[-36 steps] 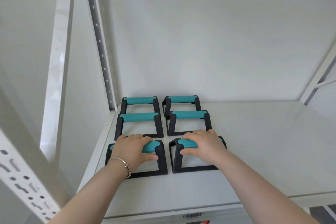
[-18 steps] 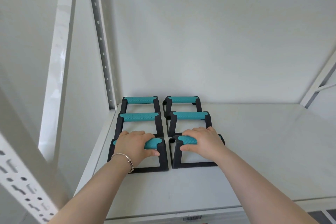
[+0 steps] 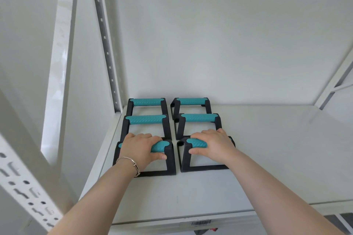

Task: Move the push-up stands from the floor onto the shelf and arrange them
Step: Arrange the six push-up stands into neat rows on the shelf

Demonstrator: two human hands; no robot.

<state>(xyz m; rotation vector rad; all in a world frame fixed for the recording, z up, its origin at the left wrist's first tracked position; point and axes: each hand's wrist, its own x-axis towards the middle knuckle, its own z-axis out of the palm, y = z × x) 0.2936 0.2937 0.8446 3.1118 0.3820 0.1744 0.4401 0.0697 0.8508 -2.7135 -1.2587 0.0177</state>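
Note:
Several black push-up stands with teal grips stand in two columns at the back left of the white shelf (image 3: pixel 267 158). My left hand (image 3: pixel 140 149) is wrapped around the teal grip of the front left stand (image 3: pixel 168 160). My right hand (image 3: pixel 214 146) grips the bar of the front right stand (image 3: pixel 183 160). Both front stands rest on the shelf, close behind them the middle left stand (image 3: pixel 146 119) and middle right stand (image 3: pixel 199 117). The back left stand (image 3: pixel 147 102) and back right stand (image 3: pixel 191 101) sit near the wall.
A perforated grey upright (image 3: pixel 107 49) rises at the shelf's back left corner, and a white perforated post (image 3: pixel 24 187) crosses the near left. Another frame brace (image 3: pixel 336 80) stands at the right. The shelf's front edge (image 3: pixel 191 219) carries a barcode label.
Both hands have slid the two front stands backward, closing the gap to the middle row.

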